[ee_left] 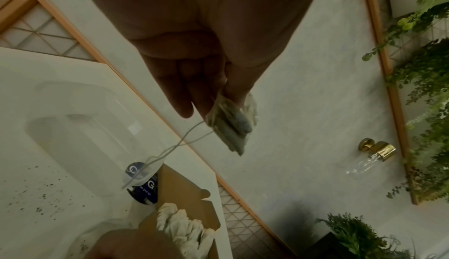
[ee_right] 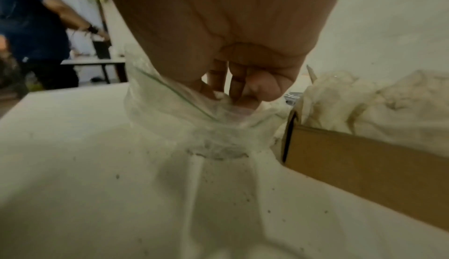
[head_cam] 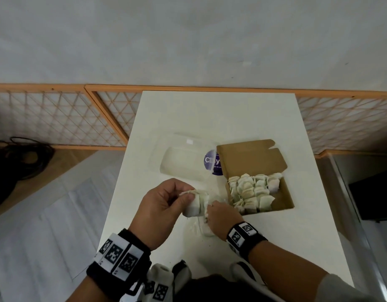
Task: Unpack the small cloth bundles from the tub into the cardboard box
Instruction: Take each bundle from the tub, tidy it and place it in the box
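Observation:
My left hand (head_cam: 184,199) holds a small stack of white cloth bundles (head_cam: 197,203) above the table's near middle, pinched between thumb and fingers (ee_left: 189,98). Thin strings hang from the bundles (ee_left: 228,128). Just right of them, my right hand (head_cam: 212,211) has its fingers (ee_right: 233,82) curled on the mouth of a clear plastic bag (ee_right: 170,105) that lies crumpled on the table. The clear tub (head_cam: 184,162) stands behind, seemingly empty. Right of it, the open cardboard box (head_cam: 251,158) holds several bundles (head_cam: 251,190).
A purple-labelled lid (head_cam: 214,164) sits between tub and box. Dark crumbs (ee_left: 46,198) dot the white table (head_cam: 210,118). Lattice screens (head_cam: 57,118) stand behind it, and cables (head_cam: 20,158) lie on the floor at left. Another person (ee_right: 36,29) stands beyond.

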`<state>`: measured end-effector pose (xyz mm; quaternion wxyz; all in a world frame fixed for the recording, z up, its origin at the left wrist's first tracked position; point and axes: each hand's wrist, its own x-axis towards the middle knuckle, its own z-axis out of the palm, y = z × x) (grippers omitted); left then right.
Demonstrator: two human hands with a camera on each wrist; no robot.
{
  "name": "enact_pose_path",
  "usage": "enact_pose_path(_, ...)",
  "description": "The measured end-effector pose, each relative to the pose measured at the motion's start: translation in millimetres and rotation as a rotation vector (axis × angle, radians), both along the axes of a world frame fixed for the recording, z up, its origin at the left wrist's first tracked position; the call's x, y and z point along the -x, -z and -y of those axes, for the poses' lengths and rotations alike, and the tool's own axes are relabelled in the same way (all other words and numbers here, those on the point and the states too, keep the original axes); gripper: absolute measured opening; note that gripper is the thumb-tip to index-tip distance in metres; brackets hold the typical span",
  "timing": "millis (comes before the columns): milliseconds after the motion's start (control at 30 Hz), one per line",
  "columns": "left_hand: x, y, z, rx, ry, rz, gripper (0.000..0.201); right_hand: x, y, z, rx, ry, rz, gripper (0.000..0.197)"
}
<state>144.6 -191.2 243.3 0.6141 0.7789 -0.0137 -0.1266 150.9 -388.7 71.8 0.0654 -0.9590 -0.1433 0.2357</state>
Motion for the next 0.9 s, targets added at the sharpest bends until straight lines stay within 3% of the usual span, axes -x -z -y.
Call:
enact_pose_path(233, -11, 11, 13, -0.113, 0.018, -0.006, 0.016, 5, -46, 34, -0.533, 0.450, -0.065, 0.016)
enact_pose_path(333, -18, 14, 23, -0.128, 0.055, -0.003, 0.015, 7, -86, 53, -0.862, 0.708, -0.105, 0.016)
enact_pose_path(467, -27, 8, 43, -0.101, 0.117, -0.021, 0.015, 15, -139, 77, -1.126, 0.866, -0.023, 0.022)
enact_pose_path(733, -42, -24, 89, 0.314, 0.322, -0.192, 0.006, 34, -198, 101, -1.150, 0.803, 0.254, 0.040)
enact_pose_path(900, -51, -35, 111, 0.347, 0.362, -0.130, 0.012, 40, -211, 102, -1.132, 0.706, 0.363, 0.048)
